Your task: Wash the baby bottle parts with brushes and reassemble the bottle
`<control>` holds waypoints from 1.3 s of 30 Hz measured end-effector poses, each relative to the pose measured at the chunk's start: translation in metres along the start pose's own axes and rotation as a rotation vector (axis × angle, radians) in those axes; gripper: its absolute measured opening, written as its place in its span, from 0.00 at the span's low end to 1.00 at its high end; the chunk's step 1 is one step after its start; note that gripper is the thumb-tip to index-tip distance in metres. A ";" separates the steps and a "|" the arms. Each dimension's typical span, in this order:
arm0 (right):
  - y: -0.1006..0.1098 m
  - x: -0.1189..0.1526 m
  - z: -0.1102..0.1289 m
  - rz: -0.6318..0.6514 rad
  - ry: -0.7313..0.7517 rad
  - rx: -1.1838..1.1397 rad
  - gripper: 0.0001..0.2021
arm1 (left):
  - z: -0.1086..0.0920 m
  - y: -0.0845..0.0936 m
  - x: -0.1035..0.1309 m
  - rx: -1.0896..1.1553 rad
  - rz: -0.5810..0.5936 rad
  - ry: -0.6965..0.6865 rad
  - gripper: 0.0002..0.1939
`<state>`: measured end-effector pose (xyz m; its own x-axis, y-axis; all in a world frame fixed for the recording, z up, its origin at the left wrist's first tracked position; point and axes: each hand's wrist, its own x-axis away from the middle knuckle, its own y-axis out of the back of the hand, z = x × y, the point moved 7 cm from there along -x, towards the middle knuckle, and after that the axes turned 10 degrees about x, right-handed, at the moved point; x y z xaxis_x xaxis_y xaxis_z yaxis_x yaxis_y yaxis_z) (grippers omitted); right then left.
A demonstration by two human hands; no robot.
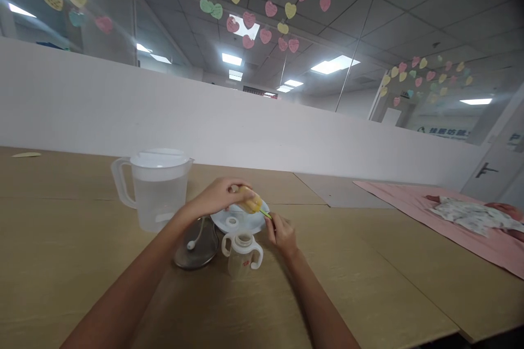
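My left hand is closed around the yellow, sponge-like head of what looks like a bottle brush. Its thin green handle is pinched by my right hand, and where the two parts join is too small to see clearly. Both hands are above a pale plate or shallow bowl, on which a white ring-shaped cap lies. In front of it stands a clear baby bottle, upright and uncapped, with two white handles. To the left, a grey metal dish holds a straw with a weighted end.
A lidded translucent pitcher stands left of the dish, its handle pointing left. At the right, crumpled printed fabric lies on a pink cloth. A low white wall with glass above borders the wooden table.
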<state>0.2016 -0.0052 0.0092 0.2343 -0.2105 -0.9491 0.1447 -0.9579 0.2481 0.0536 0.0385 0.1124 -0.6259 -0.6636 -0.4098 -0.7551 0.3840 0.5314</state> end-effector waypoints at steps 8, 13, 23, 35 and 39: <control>-0.003 0.006 -0.007 0.023 0.016 0.041 0.11 | -0.007 -0.005 -0.002 -0.011 -0.076 -0.082 0.16; -0.004 0.009 -0.011 0.012 -0.019 0.058 0.12 | -0.023 -0.006 0.008 0.256 0.163 -0.199 0.29; 0.000 0.004 -0.008 0.012 -0.030 0.076 0.11 | 0.001 0.003 0.000 -0.034 -0.101 -0.025 0.21; -0.010 0.011 -0.025 0.096 -0.167 0.153 0.16 | 0.057 0.072 0.018 -0.586 -0.096 0.186 0.27; -0.008 0.008 -0.021 0.084 -0.145 0.137 0.15 | 0.108 0.061 0.019 -0.537 0.072 0.427 0.31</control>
<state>0.2228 0.0046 0.0037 0.0978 -0.3074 -0.9465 -0.0037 -0.9512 0.3085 -0.0257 0.1184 0.0567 -0.4556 -0.8856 -0.0900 -0.4440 0.1384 0.8853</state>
